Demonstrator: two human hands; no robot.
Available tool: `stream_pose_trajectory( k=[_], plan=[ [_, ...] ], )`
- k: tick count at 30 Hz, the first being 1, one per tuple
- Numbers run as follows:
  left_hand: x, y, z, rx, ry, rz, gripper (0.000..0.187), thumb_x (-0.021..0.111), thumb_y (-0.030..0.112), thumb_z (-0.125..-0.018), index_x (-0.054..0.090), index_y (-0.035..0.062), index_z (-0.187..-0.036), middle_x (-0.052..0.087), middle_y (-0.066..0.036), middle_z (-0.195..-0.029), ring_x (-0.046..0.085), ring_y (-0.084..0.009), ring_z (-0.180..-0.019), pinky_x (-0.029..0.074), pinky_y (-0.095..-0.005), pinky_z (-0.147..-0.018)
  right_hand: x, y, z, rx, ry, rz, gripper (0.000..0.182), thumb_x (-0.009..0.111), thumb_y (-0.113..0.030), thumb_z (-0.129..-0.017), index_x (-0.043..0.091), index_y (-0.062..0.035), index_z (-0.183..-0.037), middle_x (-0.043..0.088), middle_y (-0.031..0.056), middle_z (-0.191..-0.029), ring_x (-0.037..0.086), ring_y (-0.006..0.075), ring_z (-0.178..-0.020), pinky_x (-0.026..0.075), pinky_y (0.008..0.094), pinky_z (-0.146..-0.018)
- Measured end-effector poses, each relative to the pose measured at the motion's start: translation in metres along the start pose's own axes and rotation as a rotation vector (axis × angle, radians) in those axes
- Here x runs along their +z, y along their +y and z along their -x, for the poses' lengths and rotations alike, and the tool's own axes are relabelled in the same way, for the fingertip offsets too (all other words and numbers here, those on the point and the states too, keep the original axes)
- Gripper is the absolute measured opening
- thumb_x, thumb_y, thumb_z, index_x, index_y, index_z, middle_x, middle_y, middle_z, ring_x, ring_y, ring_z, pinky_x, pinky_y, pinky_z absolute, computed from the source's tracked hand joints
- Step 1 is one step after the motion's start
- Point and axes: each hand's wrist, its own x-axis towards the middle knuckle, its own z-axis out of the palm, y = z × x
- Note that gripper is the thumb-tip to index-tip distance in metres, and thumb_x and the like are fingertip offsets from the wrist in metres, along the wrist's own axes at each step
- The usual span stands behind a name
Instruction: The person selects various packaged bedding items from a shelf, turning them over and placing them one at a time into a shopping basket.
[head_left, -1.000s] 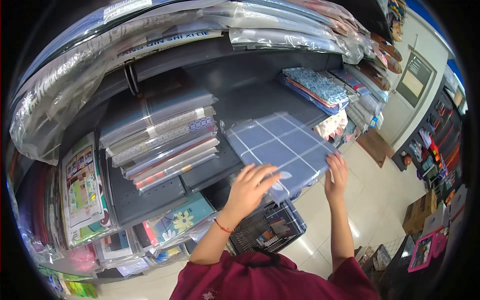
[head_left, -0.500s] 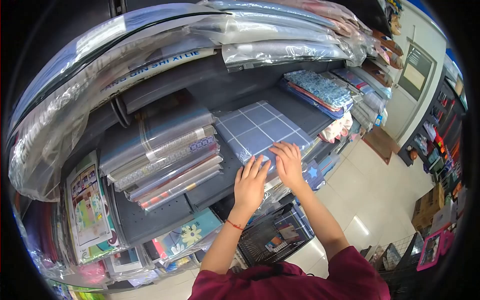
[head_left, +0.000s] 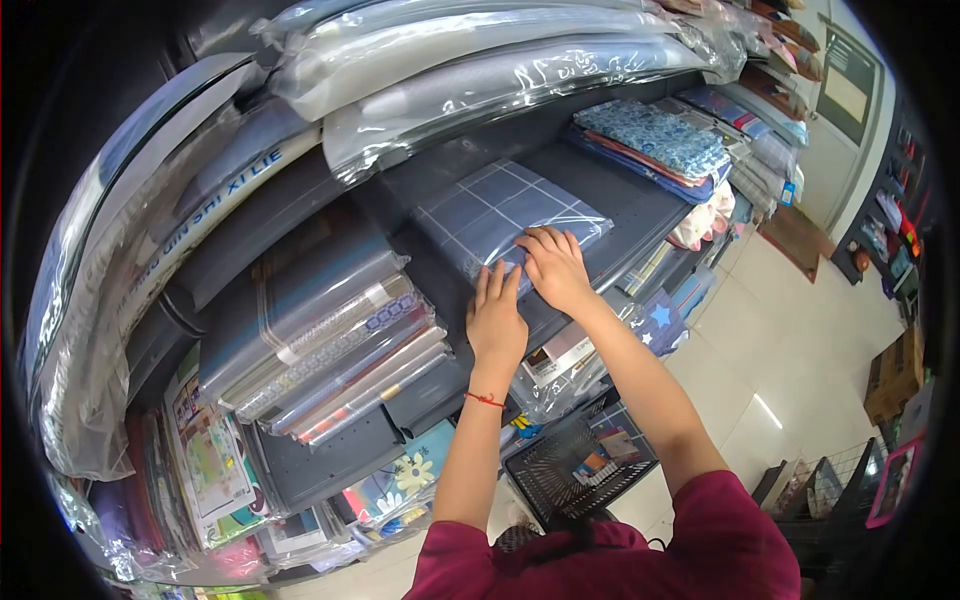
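A folded blue cloth with white grid lines (head_left: pixel 505 205), packed in clear plastic, lies flat on the dark shelf (head_left: pixel 590 190). My left hand (head_left: pixel 497 325) touches its front edge with outstretched fingers. Beside it, to the right, my right hand (head_left: pixel 556 270) rests on the front of the same package, fingers extended and palm down. Neither hand is wrapped around anything. A red string bracelet (head_left: pixel 485 399) circles my left wrist.
Left of the cloth stands a stack of plastic-wrapped fabrics (head_left: pixel 320 320). Patterned folded cloths (head_left: pixel 655 140) lie to the right. Bulky bagged packages (head_left: pixel 520 80) overhang above. Below is a black basket (head_left: pixel 540 480) holding items. A tiled floor (head_left: pixel 740 350) stretches right.
The cloth package sits farther back on the shelf, with both hands still at its front edge. The camera view has shifted, and more of the basket shows.
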Motion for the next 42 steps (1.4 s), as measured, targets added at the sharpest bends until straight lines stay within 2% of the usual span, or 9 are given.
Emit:
stream_pose_trajectory(
  k=[9,12,16,17,19,22,29,37,42],
  plan=[
    [0.013,-0.004,0.0,0.16,0.174,-0.116,0.05,0.048,-0.001,-0.08,0.049,0.0059,-0.13,0.044,-0.017,-0.14,0.037,-0.0367,-0.133,0.033,-0.0494,-0.106,-0.007,0.003,0.002,0.061,0.071,-0.254,0.032,0.057,-0.016,-0.083,0.06,-0.0092,-0.114,0.059,0.0096,-0.12,0.05,0.0287,-0.119,0.025,0.0513,-0.109],
    [0.005,0.003,0.001,0.208,0.254,-0.11,0.038,0.05,0.003,-0.085,0.055,0.0032,-0.123,0.047,-0.023,-0.135,0.043,-0.0394,-0.127,0.036,-0.0469,-0.104,-0.016,0.02,0.018,0.215,0.22,-1.29,0.022,0.051,-0.012,-0.092,0.059,-0.0006,-0.109,0.065,0.0152,-0.113,0.062,0.027,-0.105,0.04,0.035,-0.102],
    [-0.008,0.024,0.034,0.339,0.458,0.119,0.031,0.049,-0.005,-0.084,0.059,-0.0013,-0.113,0.051,-0.023,-0.131,0.044,-0.0392,-0.126,0.036,-0.0451,-0.103,-0.061,0.032,0.166,0.549,0.247,-1.873,0.03,0.05,-0.02,-0.096,0.052,-0.0018,-0.119,0.063,0.0172,-0.11,0.062,0.0298,-0.102,0.048,0.0399,-0.092],
    [-0.003,0.03,0.058,0.352,0.467,0.119,0.029,0.049,-0.007,-0.084,0.059,-0.0032,-0.111,0.051,-0.022,-0.131,0.045,-0.0393,-0.126,0.036,-0.0449,-0.104,-0.05,0.053,0.236,0.52,0.078,-1.781,0.031,0.051,-0.022,-0.096,0.052,-0.0031,-0.12,0.063,0.0155,-0.107,0.062,0.0284,-0.098,0.049,0.0398,-0.088],
    [0.038,0.028,0.129,0.368,0.437,0.157,0.026,0.048,-0.008,-0.085,0.058,-0.0076,-0.109,0.048,-0.02,-0.134,0.046,-0.0394,-0.124,0.034,-0.0448,-0.105,-0.05,0.065,0.372,1.025,-0.137,-1.352,0.025,0.057,-0.019,-0.093,0.059,-0.0029,-0.112,0.064,0.0103,-0.099,0.062,0.018,-0.091,0.05,0.0331,-0.081],
    [0.134,0.025,0.27,0.109,-0.178,0.282,0.04,0.051,-0.005,-0.081,0.053,-0.0005,-0.12,0.04,-0.024,-0.14,0.037,-0.0455,-0.129,0.029,-0.0511,-0.107,-0.044,0.088,0.551,1.448,-0.228,-0.915,0.019,0.054,-0.005,-0.087,0.061,0.0002,-0.103,0.067,0.0089,-0.095,0.064,0.0174,-0.09,0.051,0.0317,-0.082],
    [0.199,0.086,0.449,-0.254,-0.87,0.412,0.061,0.054,0.007,-0.085,0.032,0.0021,-0.141,0.029,-0.028,-0.144,0.029,-0.0429,-0.134,0.026,-0.0512,-0.109,-0.023,0.164,0.579,1.016,-0.408,-0.24,0.046,0.063,-0.003,-0.074,0.052,0.0019,-0.118,0.055,0.0217,-0.116,0.055,0.0336,-0.11,0.047,0.0376,-0.093],
    [0.216,0.101,0.433,-0.285,-0.786,0.52,0.048,0.051,0.007,-0.085,0.042,-0.005,-0.131,0.048,-0.027,-0.129,0.047,-0.041,-0.121,0.038,-0.0433,-0.103,0.064,0.183,0.587,0.977,-0.605,0.272,0.067,0.07,-0.012,-0.069,0.046,0.0012,-0.13,0.048,0.0196,-0.12,0.046,0.035,-0.115,0.045,0.0424,-0.094],
    [0.212,0.093,0.438,-0.326,-0.824,0.426,0.046,0.051,0.007,-0.084,0.044,-0.0028,-0.129,0.051,-0.027,-0.126,0.05,-0.0412,-0.118,0.04,-0.0438,-0.101,0.074,0.181,0.619,1.134,-0.558,-0.023,0.058,0.066,-0.013,-0.069,0.052,-0.0096,-0.126,0.057,0.0246,-0.113,0.059,0.0422,-0.101,0.05,0.049,-0.082]
  ],
)
